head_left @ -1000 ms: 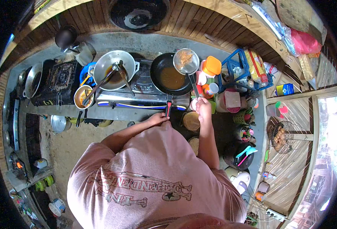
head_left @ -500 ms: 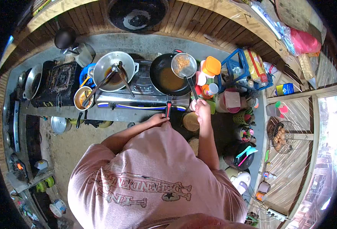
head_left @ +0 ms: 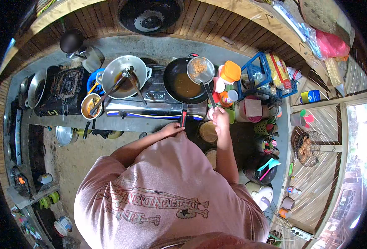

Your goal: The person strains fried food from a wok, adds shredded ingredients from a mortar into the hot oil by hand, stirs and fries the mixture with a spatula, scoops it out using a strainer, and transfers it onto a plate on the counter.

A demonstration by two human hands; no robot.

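At the stove (head_left: 154,83), the right hand (head_left: 221,119) grips the strainer (head_left: 200,71) over the black pan (head_left: 183,85), the left hand (head_left: 173,129) clasping its handle (head_left: 183,118).

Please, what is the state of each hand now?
Left hand: fingers at the lower end of the black-and-red handle; whether closed, I cannot tell.
Right hand: closed on the long handle of the round metal strainer.
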